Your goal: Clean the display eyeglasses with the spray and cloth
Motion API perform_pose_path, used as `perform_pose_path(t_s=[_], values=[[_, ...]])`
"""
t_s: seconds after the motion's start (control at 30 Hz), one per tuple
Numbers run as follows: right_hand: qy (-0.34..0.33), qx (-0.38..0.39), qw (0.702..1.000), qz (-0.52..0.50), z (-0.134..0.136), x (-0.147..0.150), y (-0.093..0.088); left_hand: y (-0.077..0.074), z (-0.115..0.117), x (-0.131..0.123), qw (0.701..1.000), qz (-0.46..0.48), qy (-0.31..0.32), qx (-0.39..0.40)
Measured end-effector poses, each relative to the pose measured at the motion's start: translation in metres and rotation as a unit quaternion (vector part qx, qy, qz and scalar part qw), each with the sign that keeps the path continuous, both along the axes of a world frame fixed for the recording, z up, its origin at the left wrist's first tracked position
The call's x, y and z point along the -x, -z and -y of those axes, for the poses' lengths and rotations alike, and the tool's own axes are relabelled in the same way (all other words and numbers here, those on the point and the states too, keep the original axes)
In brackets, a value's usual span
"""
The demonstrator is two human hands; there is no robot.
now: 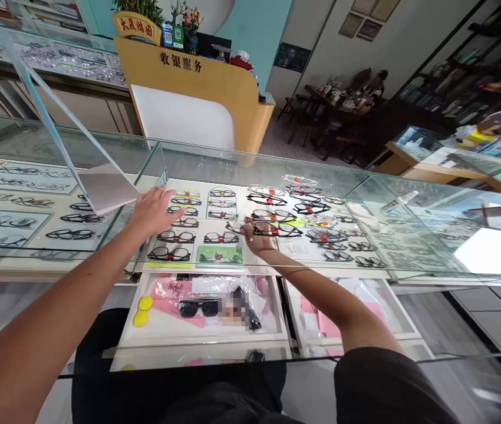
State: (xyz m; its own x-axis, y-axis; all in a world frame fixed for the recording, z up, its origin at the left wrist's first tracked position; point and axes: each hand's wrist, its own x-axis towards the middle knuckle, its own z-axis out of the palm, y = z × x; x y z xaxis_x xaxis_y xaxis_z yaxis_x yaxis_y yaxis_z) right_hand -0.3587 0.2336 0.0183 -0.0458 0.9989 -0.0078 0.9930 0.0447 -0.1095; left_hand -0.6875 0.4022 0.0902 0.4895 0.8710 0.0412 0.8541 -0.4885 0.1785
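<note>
My right hand (257,237) reaches over the rows of frames at the middle of the glass display case. Its fingers are closed on a pair of eyeglasses (234,226), partly hidden by the fingertips. To the left, my left hand (157,209) has its thumb and fingers apart and holds nothing. It is beside the left column of eyeglasses, near a glass divider (151,168); whether it touches the glass I cannot tell. Dark-rimmed eyeglasses (170,253) lie below it, and a green card (219,255) bears another pair.
Below the case, a pulled-out drawer (166,337) holds sunglasses (198,308), plastic packets and yellow discs (143,311). A second drawer (403,306) stands out beside it. A tilted clear panel (111,185) rises at the left. Beyond the case stands a wooden counter (197,76).
</note>
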Motion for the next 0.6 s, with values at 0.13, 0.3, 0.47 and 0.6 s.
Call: perform_pose_path(t_s=[0.13, 0.3, 0.47, 0.6], values=[[-0.023, 0.017, 1.0, 0.003, 0.035, 0.027, -0.002, 0.001, -0.001, -0.001, 1.0, 0.008, 0.0, -0.004], [-0.144, 0.061, 0.986, -0.059, 0.08, 0.061, -0.018, 0.002, 0.0, 0.0, 1.0, 0.01, 0.004, -0.001], [-0.296, 0.105, 0.944, -0.098, 0.124, 0.093, -0.066, 0.007, -0.002, 0.001, 1.0, 0.018, 0.006, -0.008], [-0.355, 0.046, 0.929, -0.09, 0.131, 0.098, -0.138, 0.011, -0.006, 0.001, 0.999, 0.024, 0.012, -0.018]])
